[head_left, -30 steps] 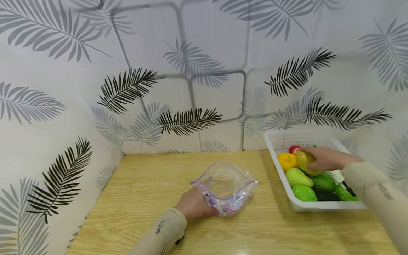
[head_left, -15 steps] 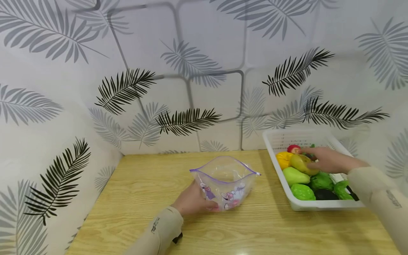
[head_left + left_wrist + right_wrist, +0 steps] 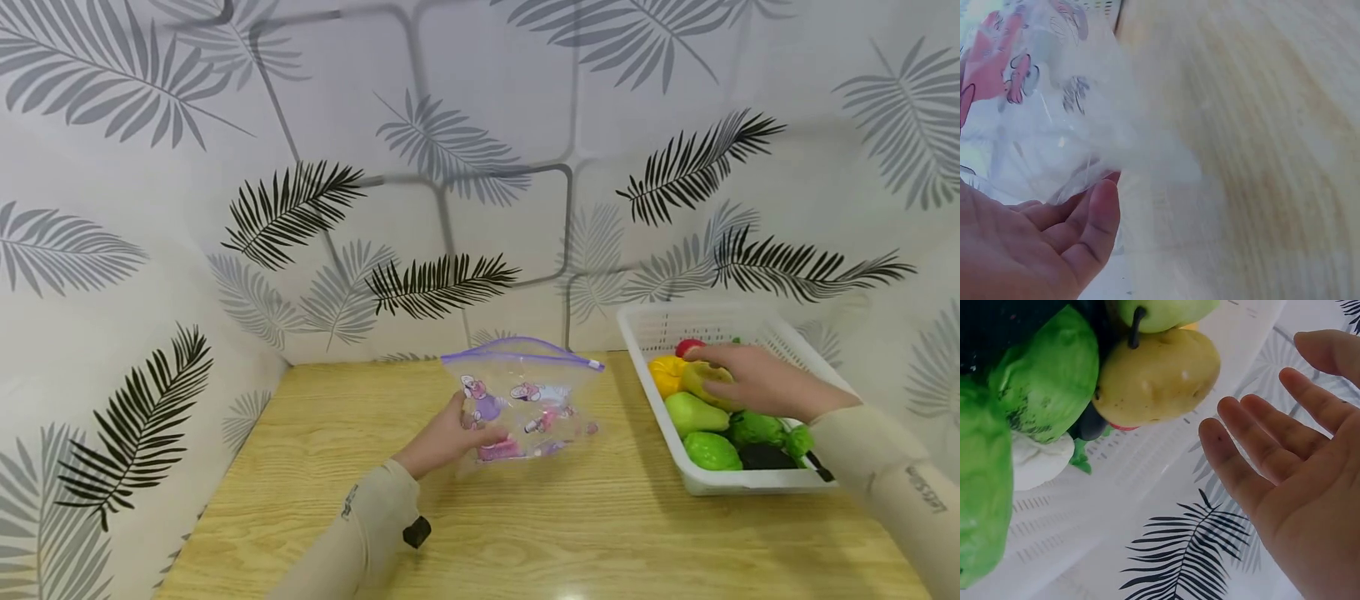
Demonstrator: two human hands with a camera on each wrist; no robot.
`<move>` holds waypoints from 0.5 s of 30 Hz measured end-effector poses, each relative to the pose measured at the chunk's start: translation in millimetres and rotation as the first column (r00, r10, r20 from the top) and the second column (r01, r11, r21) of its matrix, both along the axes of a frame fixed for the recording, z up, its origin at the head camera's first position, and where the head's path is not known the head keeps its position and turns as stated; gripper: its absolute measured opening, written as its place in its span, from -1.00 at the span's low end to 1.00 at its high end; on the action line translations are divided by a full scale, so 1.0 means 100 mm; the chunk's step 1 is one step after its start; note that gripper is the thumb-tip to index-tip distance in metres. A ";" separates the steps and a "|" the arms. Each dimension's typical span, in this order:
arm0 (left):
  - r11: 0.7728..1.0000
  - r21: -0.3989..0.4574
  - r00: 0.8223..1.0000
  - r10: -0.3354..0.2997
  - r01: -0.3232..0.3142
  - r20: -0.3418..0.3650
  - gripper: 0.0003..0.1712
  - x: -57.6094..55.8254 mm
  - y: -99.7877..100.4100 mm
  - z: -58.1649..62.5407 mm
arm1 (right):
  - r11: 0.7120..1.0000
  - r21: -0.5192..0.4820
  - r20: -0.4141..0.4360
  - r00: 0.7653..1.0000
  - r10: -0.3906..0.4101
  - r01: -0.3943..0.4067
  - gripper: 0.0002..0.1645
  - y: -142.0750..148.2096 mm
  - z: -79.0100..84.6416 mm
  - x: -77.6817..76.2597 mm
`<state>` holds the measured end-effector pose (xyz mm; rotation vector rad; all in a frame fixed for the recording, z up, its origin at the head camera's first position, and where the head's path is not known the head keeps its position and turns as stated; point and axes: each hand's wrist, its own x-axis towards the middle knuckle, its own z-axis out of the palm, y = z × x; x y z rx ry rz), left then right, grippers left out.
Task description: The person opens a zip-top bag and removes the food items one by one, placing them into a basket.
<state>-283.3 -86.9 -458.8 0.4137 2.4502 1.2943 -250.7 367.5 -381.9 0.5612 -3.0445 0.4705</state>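
My left hand (image 3: 450,435) grips the left side of a clear plastic zip bag (image 3: 528,408) with a purple zip and pink cartoon print. The bag is held upright, its mouth nearly flat in the head view. In the left wrist view, the fingers (image 3: 1100,219) curl under the bag's edge. My right hand (image 3: 772,379) is over the white basket (image 3: 678,454), its fingers spread and holding nothing. Below its fingertips a yellow-brown potato (image 3: 1160,378) lies in the basket, beside a green pear (image 3: 696,412); the right wrist view shows the hand apart from it.
The basket also holds a yellow pumpkin-like piece (image 3: 666,373), a red piece (image 3: 688,346), a bumpy green piece (image 3: 712,451) and a white piece (image 3: 1041,459). It stands on a wooden table (image 3: 315,500) against a leaf-patterned backdrop (image 3: 510,233).
My left hand has lifted the bag and turned it upright, its mouth narrowing. The right hand has let go of the potato, which moved slightly left and now lies in the basket.
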 end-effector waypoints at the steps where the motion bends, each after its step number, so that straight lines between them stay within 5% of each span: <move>1: 1.000 0.002 1.000 0.011 -0.011 0.002 0.45 -0.01 0.00 0.01 | 1.000 -0.004 -0.003 1.000 0.000 0.000 -0.44 -0.02 0.00 0.00; 10: 0.992 -0.034 0.991 0.121 -0.123 -0.055 0.27 -0.07 -0.01 0.09 | 1.000 -0.014 -0.032 0.999 0.015 -0.015 -0.51 -0.14 0.02 0.06; 15: 0.972 -0.040 0.965 0.223 -0.230 -0.139 0.18 -0.06 -0.01 0.06 | 1.000 -0.003 -0.023 1.000 0.008 -0.008 -0.54 -0.16 0.00 0.05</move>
